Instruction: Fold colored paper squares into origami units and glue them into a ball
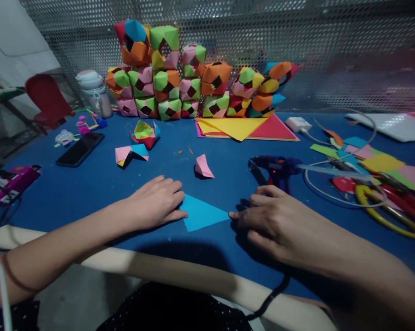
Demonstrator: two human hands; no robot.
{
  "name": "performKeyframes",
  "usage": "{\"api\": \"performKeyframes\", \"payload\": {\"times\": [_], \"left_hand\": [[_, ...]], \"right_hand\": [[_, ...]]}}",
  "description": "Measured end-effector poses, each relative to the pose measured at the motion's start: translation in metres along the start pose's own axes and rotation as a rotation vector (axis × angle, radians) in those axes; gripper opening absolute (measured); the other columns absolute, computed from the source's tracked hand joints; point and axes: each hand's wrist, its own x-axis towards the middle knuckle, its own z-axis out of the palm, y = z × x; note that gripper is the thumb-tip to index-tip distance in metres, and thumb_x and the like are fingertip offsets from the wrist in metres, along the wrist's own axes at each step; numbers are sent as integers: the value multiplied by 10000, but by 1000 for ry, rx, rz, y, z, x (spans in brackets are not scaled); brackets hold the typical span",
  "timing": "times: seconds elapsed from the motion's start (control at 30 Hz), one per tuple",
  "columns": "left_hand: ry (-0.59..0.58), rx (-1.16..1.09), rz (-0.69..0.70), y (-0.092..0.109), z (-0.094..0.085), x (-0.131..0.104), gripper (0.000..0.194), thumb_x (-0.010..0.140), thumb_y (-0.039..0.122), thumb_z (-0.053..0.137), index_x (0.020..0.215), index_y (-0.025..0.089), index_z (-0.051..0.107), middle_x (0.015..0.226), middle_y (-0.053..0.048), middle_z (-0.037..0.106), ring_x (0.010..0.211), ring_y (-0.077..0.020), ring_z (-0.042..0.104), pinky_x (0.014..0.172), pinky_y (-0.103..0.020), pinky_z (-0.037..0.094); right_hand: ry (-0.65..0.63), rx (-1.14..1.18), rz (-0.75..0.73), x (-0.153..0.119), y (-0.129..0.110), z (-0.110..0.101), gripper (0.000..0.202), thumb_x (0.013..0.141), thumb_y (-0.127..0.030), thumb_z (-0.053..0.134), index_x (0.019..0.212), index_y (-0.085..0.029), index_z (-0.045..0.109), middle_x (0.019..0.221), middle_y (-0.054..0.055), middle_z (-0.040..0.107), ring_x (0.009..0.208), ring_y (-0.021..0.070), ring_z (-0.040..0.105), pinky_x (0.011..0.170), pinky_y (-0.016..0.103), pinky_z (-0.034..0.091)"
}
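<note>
A blue sheet of paper [203, 213], folded to a triangle-like shape, lies flat on the table with its point toward the right. My left hand [161, 202] is closed at its left end, thumb and fingers on the paper and covering that edge. On the other side, my right hand [276, 220] touches the pointed tip with one outstretched fingertip. Its other fingers are bent and apart, and its thumb stays clear of the paper. Just beyond the paper sits a small folded pink piece [203, 166].
A blue glue gun [276, 165] stands beyond my right hand, near yellow-handled scissors [383, 209] and paper pieces [379, 161]. Stacked paper modules [167, 85] line the back beside yellow and red sheets [241, 128]. A phone [80, 149] and a joined paper strip [131, 154] lie left.
</note>
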Motion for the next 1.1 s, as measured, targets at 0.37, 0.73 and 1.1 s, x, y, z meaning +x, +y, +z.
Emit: {"api": "performKeyframes", "payload": {"times": [0.37, 0.73, 1.1], "left_hand": [[55, -125, 46, -9, -1, 0, 326, 847, 478, 489, 920, 174, 580, 983, -58, 578, 870, -197, 503, 762, -322, 325], [-17, -140, 54, -10, -5, -1, 247, 864, 369, 503, 786, 151, 589, 798, -39, 558, 753, -162, 500, 644, -268, 370], [45, -228, 90, -15, -3, -2, 207, 853, 342, 525, 860, 155, 613, 982, -82, 570, 895, -195, 505, 774, -324, 405]], "right_hand": [[192, 181, -3, 16, -5, 10, 271, 840, -133, 418, 1026, -156, 613, 966, 88, 662, 876, 202, 537, 801, 382, 402], [37, 216, -87, 16, -4, 16, 244, 859, -115, 440, 909, -215, 656, 1002, 48, 681, 830, 179, 549, 759, 361, 416], [84, 343, -35, 12, 3, 7, 260, 875, -118, 403, 870, -204, 649, 792, 36, 675, 765, 154, 595, 733, 323, 452]]}}
